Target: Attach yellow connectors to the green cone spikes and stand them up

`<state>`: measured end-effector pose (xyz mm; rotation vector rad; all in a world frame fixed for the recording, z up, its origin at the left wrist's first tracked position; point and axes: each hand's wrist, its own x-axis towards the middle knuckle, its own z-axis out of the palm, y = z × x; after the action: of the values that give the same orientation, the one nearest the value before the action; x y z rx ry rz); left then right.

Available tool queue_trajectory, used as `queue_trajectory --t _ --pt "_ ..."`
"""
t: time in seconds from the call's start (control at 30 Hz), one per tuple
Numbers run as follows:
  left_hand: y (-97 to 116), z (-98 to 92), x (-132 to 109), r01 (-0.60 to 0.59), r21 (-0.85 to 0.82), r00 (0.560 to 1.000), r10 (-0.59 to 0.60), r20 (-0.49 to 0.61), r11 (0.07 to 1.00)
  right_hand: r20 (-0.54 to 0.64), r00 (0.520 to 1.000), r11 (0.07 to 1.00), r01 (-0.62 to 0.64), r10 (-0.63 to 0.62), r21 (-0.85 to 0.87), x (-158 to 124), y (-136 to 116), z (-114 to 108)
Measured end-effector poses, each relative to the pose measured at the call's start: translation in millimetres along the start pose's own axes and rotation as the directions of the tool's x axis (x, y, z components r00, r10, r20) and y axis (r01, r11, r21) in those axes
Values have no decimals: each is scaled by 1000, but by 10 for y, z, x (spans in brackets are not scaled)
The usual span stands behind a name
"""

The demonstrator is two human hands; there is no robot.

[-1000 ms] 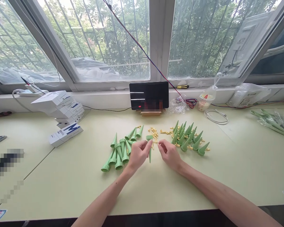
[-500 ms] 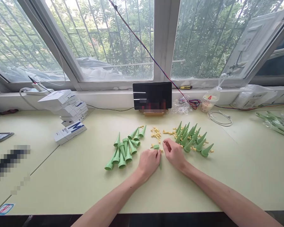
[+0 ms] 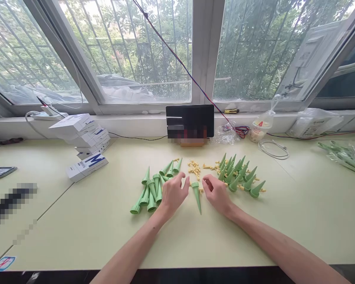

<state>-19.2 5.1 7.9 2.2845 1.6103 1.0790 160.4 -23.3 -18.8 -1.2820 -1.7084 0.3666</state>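
A green plastic cone spike [image 3: 197, 197] lies on the table between my hands, its cap end away from me and its tip towards me. A small yellow plastic fitting [image 3: 201, 191] shows beside its cap. My left hand [image 3: 174, 192] is open, thumb and index finger apart, just right of a pile of green cones [image 3: 152, 193] and partly covering it. Curled closed, my right hand [image 3: 215, 193] rests right of the lone cone; whatever its fingertips hold is hidden. Beyond my hands lies a small heap of yellow fittings [image 3: 194, 167].
Right of my right hand, several green cones [image 3: 239, 173] stand tip up with yellow fittings at their bases. A dark screen [image 3: 190, 122] stands at the back. White boxes [image 3: 87, 165] are at left; a bagged cup [image 3: 258, 130] and coiled cable [image 3: 273, 150] are at right.
My left hand has let go of the green cone and moved left towards the pile, its fingers parting. The cone now lies uncovered. My right hand has barely moved.
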Motion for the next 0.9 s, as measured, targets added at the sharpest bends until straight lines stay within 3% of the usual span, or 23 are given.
queue_trajectory --t 0.17,0.37,0.9 --pt "13 40 -18 -4 137 991 -15 132 991 2 1000 1000 1 -1 3 1 2 0" --pt "3 58 -5 1 163 974 -38 224 987 14 1000 1000 14 -14 16 3 2 4" --pt "-34 102 1 -7 163 959 -40 282 987 35 999 999 17 -18 29 -2 12 14"
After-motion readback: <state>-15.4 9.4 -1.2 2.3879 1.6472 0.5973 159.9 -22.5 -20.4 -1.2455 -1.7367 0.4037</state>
